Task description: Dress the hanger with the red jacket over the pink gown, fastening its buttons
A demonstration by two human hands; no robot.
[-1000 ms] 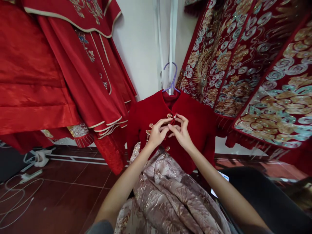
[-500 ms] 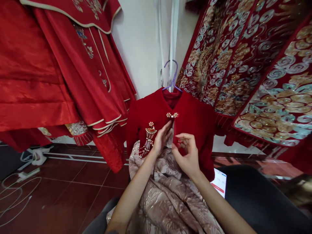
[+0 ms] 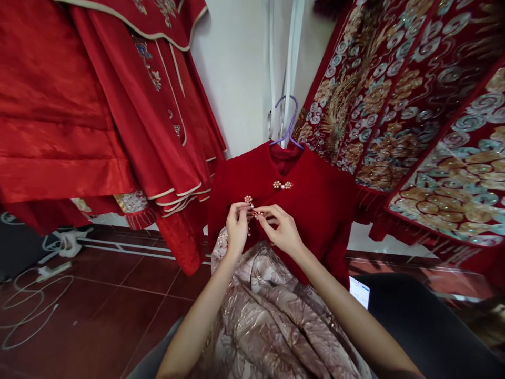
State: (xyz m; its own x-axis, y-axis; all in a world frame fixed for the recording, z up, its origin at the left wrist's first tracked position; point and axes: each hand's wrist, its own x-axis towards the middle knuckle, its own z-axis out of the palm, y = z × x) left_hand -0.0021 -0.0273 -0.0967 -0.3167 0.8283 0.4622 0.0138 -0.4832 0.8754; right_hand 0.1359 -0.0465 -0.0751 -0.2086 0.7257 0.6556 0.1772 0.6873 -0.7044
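Observation:
A dark red jacket hangs in front of me on a purple hanger. Pearl-and-gold flowers form a clasp that joins its front below the collar. Lower down, my right hand pinches a small red and gold beaded clasp piece between thumb and fingertips. My left hand meets it from the left with its fingers pinched; what they grip is hidden. A beaded tassel brooch shows only in part behind that hand. Shiny beige-pink brocade cloth spreads under my forearms.
Red garments hang at the left, and heavily embroidered ones at the right. A phone lies by a black seat. White cable coils on the tiled floor. A white metal stand rises behind the hanger.
Both hands have moved left to meet near the brooch, which is now largely covered. The jacket's front edges now overlap, hiding the brocade seen between them. The view has shifted slightly.

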